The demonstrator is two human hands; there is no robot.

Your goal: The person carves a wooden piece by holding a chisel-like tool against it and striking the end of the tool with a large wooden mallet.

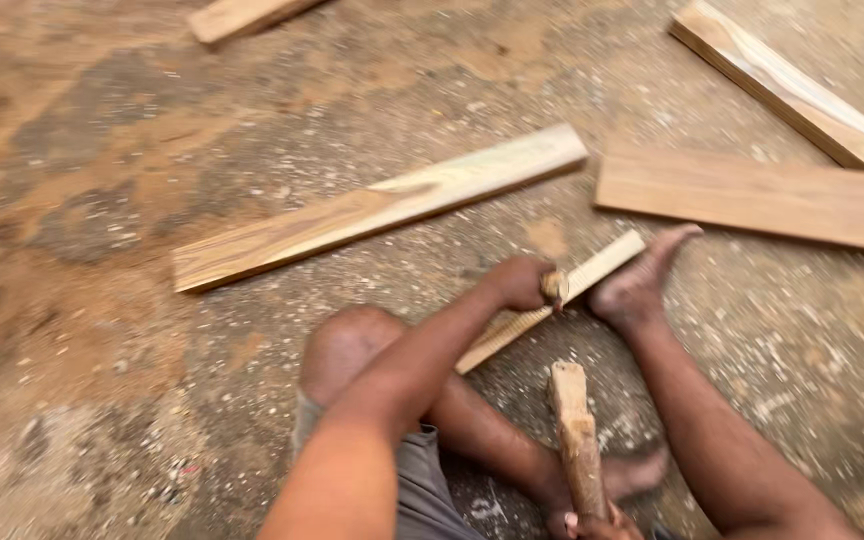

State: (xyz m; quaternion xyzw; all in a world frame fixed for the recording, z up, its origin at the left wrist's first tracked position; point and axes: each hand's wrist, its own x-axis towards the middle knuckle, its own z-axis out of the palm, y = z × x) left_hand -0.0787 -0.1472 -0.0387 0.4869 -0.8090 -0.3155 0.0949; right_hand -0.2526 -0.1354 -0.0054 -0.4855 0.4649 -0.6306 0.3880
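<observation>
Person seated on a dusty concrete floor (102, 400), working a thin pale wooden strip (552, 300).

The left hand (520, 282) is closed around a small tool set against the strip, which a bare foot (637, 285) pins down. The right hand (597, 525), at the frame's bottom edge, grips a rough wooden mallet (574, 435). Long pale planks (377, 207) lie beyond.
</observation>
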